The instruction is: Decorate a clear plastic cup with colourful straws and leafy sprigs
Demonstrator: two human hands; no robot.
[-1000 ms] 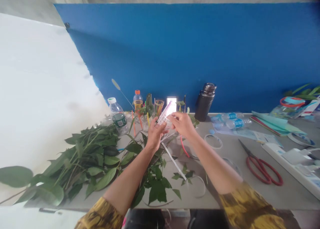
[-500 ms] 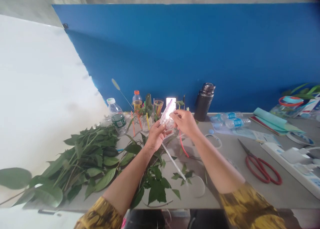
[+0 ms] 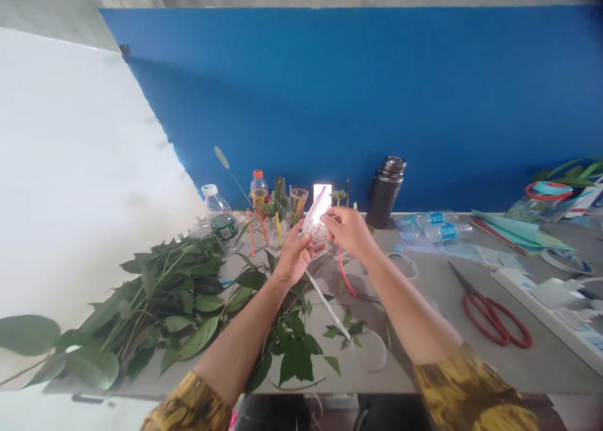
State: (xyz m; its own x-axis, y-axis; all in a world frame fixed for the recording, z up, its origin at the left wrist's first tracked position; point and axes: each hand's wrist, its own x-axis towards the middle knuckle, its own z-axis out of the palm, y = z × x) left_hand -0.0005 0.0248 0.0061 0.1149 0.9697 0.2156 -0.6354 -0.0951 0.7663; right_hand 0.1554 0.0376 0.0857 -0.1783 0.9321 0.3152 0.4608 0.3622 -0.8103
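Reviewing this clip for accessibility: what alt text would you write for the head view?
The left hand and right hand hold a small clear plastic piece over a grey table strewn with leafy green cuttings. Red-handled scissors lie to the right, and a dark flask stands before a blue wall.

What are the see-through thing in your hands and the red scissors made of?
The clear piece by the left hand and right hand looks like thin plastic, see-through with a bright shine, though glass can't be ruled out. The scissors seem to have glossy red plastic handles and smooth grey metal blades.
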